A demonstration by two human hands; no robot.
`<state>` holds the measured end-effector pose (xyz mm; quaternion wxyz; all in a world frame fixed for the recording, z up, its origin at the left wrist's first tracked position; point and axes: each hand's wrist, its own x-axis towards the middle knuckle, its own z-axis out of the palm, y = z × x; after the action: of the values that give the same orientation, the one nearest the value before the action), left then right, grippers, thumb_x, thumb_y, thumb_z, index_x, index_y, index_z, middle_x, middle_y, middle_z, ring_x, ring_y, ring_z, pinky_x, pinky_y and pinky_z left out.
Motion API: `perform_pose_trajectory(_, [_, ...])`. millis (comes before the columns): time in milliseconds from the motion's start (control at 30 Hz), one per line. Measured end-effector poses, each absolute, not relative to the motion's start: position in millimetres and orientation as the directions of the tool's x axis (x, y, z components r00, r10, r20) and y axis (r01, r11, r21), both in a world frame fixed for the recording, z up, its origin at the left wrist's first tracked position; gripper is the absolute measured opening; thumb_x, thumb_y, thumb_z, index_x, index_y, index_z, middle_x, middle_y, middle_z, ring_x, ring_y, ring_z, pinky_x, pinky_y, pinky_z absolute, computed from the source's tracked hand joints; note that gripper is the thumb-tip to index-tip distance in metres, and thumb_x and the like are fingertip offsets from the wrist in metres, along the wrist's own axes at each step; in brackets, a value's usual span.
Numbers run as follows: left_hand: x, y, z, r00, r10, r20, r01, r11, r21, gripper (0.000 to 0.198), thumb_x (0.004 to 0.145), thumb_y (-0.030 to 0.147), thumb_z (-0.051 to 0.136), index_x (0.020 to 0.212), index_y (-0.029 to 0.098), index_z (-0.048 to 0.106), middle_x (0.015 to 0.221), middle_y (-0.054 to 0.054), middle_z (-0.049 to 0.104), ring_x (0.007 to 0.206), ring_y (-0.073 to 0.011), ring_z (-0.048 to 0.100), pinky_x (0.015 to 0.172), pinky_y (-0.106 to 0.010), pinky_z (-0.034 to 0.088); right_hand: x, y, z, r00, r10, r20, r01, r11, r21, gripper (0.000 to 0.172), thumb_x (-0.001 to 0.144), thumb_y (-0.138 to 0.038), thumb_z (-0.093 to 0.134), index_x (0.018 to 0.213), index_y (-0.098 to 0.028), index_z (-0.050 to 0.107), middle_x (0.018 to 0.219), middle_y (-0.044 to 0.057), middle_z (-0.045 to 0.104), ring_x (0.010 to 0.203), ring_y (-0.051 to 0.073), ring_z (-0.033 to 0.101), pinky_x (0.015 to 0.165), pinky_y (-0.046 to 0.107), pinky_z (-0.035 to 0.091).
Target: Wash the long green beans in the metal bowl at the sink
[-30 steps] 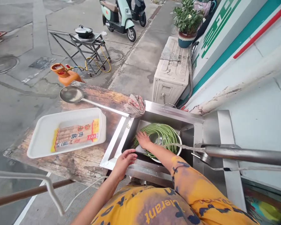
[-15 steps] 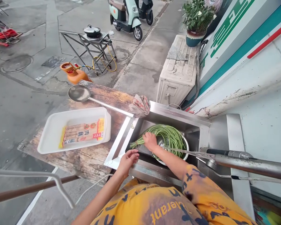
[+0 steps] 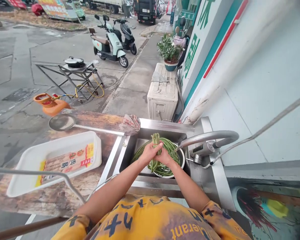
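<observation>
A bundle of long green beans (image 3: 155,139) stands up out of a steel bowl (image 3: 181,157) set in the steel sink (image 3: 132,147). My left hand (image 3: 148,153) and my right hand (image 3: 164,157) are both closed round the bundle, side by side, over the bowl. More beans lie curled in the bowl under my hands. The curved tap (image 3: 209,137) reaches over the bowl from the right.
A white tray (image 3: 27,162) with a sausage packet (image 3: 67,162) sits on the wooden counter (image 3: 95,117), beside a steel ladle (image 3: 62,122) and a rag (image 3: 130,122). Beyond are an orange gas cylinder (image 3: 51,104), a stove stand (image 3: 75,70), scooters (image 3: 110,46), an air-conditioner unit (image 3: 162,89).
My left hand left the sink rim and joined my right hand on the beans. Together they gathered a bundle and raised it upright. The view tilted up and moved right.
</observation>
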<state>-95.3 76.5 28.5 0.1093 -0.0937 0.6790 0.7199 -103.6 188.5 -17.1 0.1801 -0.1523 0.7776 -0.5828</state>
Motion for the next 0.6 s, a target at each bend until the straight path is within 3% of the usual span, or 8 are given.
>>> perform_pose_trajectory(100, [-112, 86, 38, -0.933, 0.171, -0.316, -0.312, 0.055, 0.949, 0.048, 0.069, 0.051, 0.069, 0.096, 0.011, 0.069, 0.086, -0.012, 0.070, 0.079, -0.0253, 0.063, 0.072, -0.034, 0.048, -103, 199, -17, -0.934, -0.328, -0.140, 0.081, 0.186, -0.979, 0.039, 0.075, -0.041, 0.060, 0.103, -0.016, 0.065, 0.079, 0.005, 0.068, 0.074, 0.020, 0.064, 0.068, 0.033, 0.052])
perform_pose_trajectory(233, [-121, 86, 48, -0.999, 0.002, 0.037, 0.035, 0.339, 0.940, 0.032, 0.074, 0.040, 0.067, 0.097, 0.018, 0.070, 0.097, -0.011, 0.069, 0.095, -0.0274, 0.059, 0.090, -0.038, 0.042, -99, 213, -18, -0.972, -0.176, -0.158, 0.146, 0.079, -0.986, 0.045, 0.074, -0.048, 0.059, 0.107, -0.016, 0.063, 0.088, 0.006, 0.068, 0.084, 0.021, 0.063, 0.073, 0.033, 0.051])
perform_pose_trajectory(333, [-120, 84, 53, -0.963, 0.167, 0.211, 0.267, 0.513, 0.816, 0.020, 0.081, 0.031, 0.058, 0.090, 0.020, 0.071, 0.098, -0.011, 0.067, 0.100, -0.0268, 0.056, 0.097, -0.040, 0.037, -96, 218, -17, -0.978, -0.117, -0.172, 0.170, 0.024, -0.985, 0.046, 0.070, -0.047, 0.064, 0.102, -0.015, 0.064, 0.087, 0.005, 0.068, 0.085, 0.021, 0.062, 0.074, 0.033, 0.050])
perform_pose_trajectory(433, [-120, 83, 56, -0.899, 0.377, 0.223, 0.410, 0.549, 0.728, 0.019, 0.081, 0.023, 0.054, 0.090, 0.018, 0.069, 0.096, -0.013, 0.065, 0.101, -0.0274, 0.054, 0.099, -0.043, 0.033, -94, 218, -15, -0.983, -0.085, -0.165, 0.166, -0.003, -0.986, 0.042, 0.067, -0.043, 0.067, 0.099, -0.016, 0.065, 0.089, 0.005, 0.069, 0.085, 0.021, 0.062, 0.074, 0.033, 0.050])
perform_pose_trajectory(600, [-123, 85, 57, -0.866, 0.441, 0.236, 0.488, 0.643, 0.590, 0.016, 0.081, 0.015, 0.050, 0.080, 0.016, 0.066, 0.086, -0.014, 0.062, 0.095, -0.0282, 0.053, 0.094, -0.042, 0.034, -97, 215, -15, -0.993, -0.082, -0.085, 0.080, 0.058, -0.995, 0.030, 0.065, -0.035, 0.065, 0.088, -0.015, 0.065, 0.083, 0.006, 0.069, 0.081, 0.022, 0.062, 0.072, 0.035, 0.051])
